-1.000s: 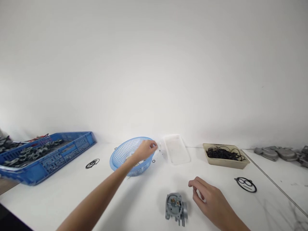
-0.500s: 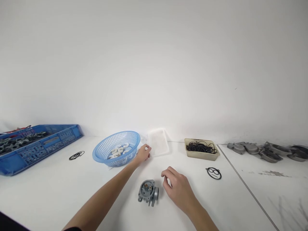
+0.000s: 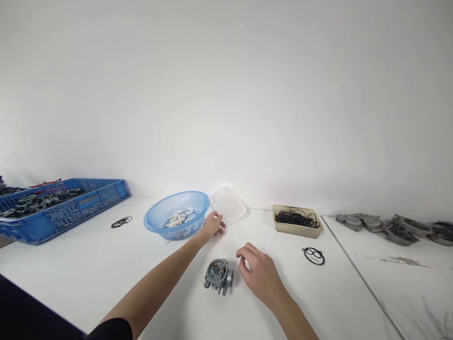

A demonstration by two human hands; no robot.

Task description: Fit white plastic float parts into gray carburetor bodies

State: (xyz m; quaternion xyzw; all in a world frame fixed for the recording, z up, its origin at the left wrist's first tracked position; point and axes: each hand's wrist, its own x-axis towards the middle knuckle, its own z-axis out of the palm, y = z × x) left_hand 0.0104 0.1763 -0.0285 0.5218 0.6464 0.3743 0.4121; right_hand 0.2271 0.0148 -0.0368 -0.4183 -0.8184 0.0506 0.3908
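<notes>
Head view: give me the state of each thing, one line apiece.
Left hand: fingers bent; grip unclear
Right hand: loosely curled, nothing seen in it
Metal casting: cavity facing up
Blue basket: open, holding white parts
White tray: open, set askew
Beige tray: open, holding black rings
Blue crate: open, holding metal parts
Black gasket: lying flat

Blue crate [image 3: 56,223] cut off at left edge (rightmost grey part [image 3: 440,237] likewise, right); grip of left fingers [image 3: 218,218] unclear.
</notes>
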